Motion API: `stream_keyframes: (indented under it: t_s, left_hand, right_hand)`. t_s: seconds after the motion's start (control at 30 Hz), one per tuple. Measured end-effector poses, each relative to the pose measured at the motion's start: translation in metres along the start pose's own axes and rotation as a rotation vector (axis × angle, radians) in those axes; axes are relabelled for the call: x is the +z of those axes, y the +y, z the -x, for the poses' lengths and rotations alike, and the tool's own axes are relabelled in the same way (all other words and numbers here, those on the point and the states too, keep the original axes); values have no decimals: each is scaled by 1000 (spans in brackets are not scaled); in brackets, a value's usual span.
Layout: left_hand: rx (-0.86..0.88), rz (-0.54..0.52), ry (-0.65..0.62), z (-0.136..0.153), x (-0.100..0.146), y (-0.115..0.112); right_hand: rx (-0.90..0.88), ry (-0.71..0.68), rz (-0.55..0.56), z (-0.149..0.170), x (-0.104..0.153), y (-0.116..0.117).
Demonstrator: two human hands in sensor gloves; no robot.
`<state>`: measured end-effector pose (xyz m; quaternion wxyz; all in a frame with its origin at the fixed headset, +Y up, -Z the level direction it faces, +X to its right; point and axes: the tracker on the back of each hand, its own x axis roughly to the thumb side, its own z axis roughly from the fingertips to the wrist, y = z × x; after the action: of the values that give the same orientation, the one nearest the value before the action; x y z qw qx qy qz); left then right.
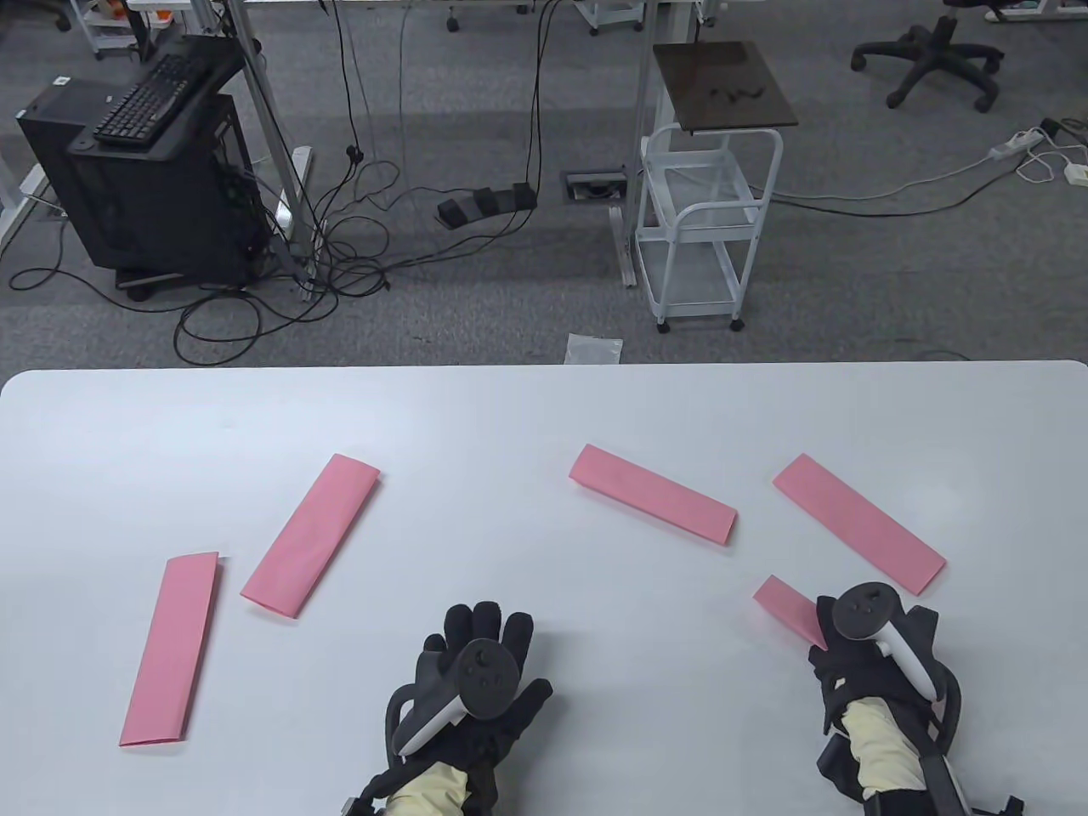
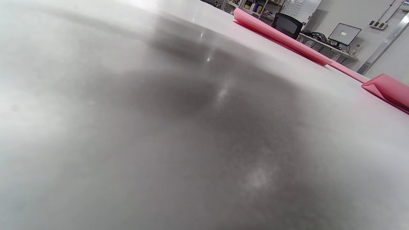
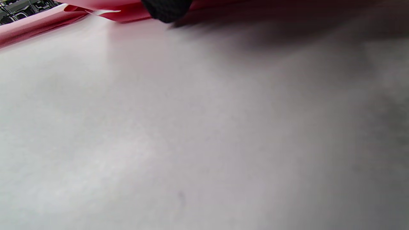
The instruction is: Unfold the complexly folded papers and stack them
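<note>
Reaching onto the nearest folded paper point(image 1: 786, 608), the right hand point(image 1: 867, 650) covers its near end; the grip itself can't be told. Left hand point(image 1: 480, 671) rests flat, fingers spread, on bare bench point(image 1: 544, 408). Best: pin one end, peel layers slowly.

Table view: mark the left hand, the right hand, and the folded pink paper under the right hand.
left hand point(image 1: 476, 671), table view, on the back of the glove.
right hand point(image 1: 867, 646), table view, on the back of the glove.
folded pink paper point(image 1: 786, 605), table view, on its exposed far end.
</note>
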<state>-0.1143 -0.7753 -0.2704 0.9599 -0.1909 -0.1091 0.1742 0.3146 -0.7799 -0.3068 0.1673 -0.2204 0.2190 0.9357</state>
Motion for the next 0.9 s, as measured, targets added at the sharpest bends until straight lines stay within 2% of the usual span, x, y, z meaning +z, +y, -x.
stream_keyframes:
  t_s: [0.13,0.27,0.4,0.47,0.6,0.7,0.77,0.83,0.9]
  left_hand:
    - [17,-2,1,1,0,2]
    - [40,-5,1,4,-4,5]
    - [66,-9,2,8,-3,7]
    - [107,-16,-4,12,-3,9]
    - [299,-12,-43,22,-4,9]
    - [462,-19,-86,31,-5,10]
    - [563,-12,-120,36,-5,11]
    - [688,-16,-136,40,-6,12]
    - [833,28,-171,42,-8,11]
  right_hand:
    - [19,-71,63,-14,9,-2]
    - [3,-245,115,-50,31,-5]
    - [-149,-450,115,-95,54,-2]
    - [-304,-568,105,-120,66,4]
    - [-687,-741,1,-155,80,24]
    - [-1081,-880,-194,-175,87,46]
    - [-1259,-937,-333,-182,90,56]
    - [-1385,-1008,-456,-185,91,64]
    - [-1412,-1040,-514,-187,92,70]
